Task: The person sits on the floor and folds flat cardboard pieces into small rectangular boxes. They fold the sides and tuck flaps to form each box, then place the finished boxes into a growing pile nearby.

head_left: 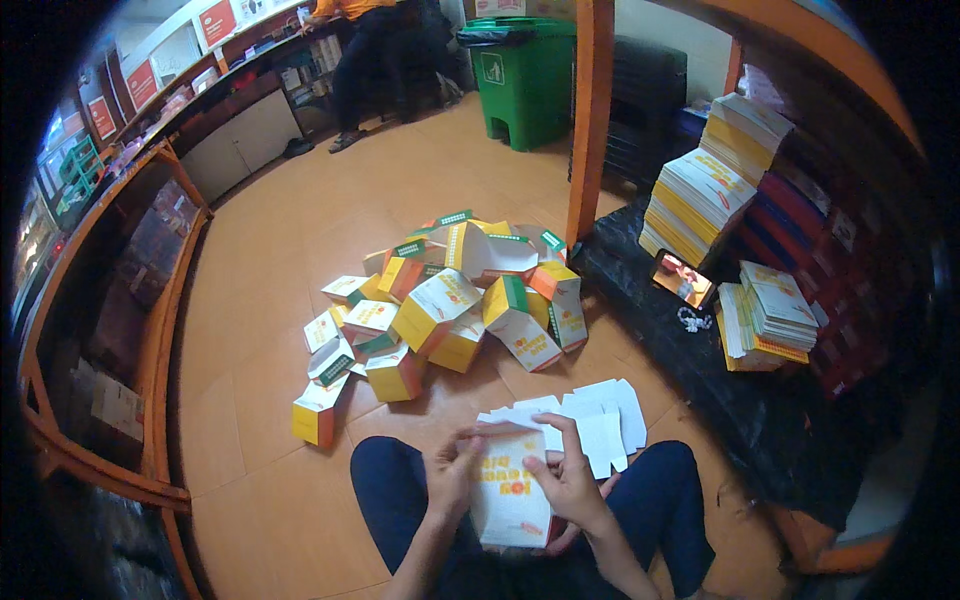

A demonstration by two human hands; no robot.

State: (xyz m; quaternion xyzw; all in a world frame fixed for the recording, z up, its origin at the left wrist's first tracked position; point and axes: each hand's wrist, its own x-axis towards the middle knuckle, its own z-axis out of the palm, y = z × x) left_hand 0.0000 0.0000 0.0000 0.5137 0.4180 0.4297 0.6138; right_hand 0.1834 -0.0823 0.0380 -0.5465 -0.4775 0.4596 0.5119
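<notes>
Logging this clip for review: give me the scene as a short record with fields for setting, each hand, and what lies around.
setting: tiled floor, person seated, legs in dark trousers
left hand: grips the left edge of a flat carton
right hand: grips the carton's right edge, fingers on its top
in front: heap of folded boxes, yellow, white and green
right side: stacks of flat cartons on a dark mat, phone
background: green bin, another person standing at a counter

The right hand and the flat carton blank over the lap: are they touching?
Touching. The head view shows the right hand with fingers curled over the carton blank and its right edge, while the left hand grips the opposite side.
</notes>
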